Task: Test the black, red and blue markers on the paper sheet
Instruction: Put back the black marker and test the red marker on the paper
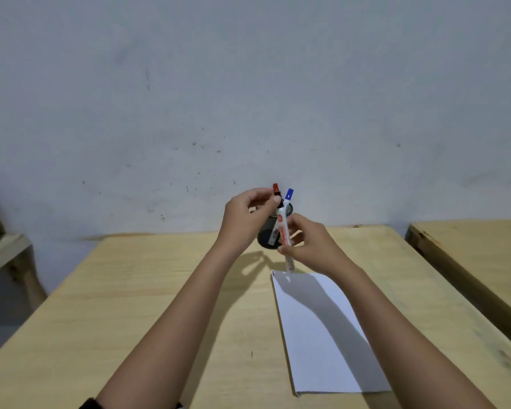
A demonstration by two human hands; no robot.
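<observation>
A black mesh pen holder [266,239] stands near the table's far edge. Out of it stick a red-capped marker [275,188] and a blue-capped marker [289,194]. In front of the holder my right hand [310,246] grips the white barrel of a third marker [283,228], tilted, with its lower end just above the far edge of the white paper sheet [322,335]. My left hand [244,219] pinches the black cap [277,199] at that marker's upper end. The holder is partly hidden by both hands.
The paper lies on a light wooden table [160,305], right of centre. A second wooden table [469,249] stands to the right across a narrow gap. A wooden bench or shelf [3,255] is at the left. A grey wall is behind.
</observation>
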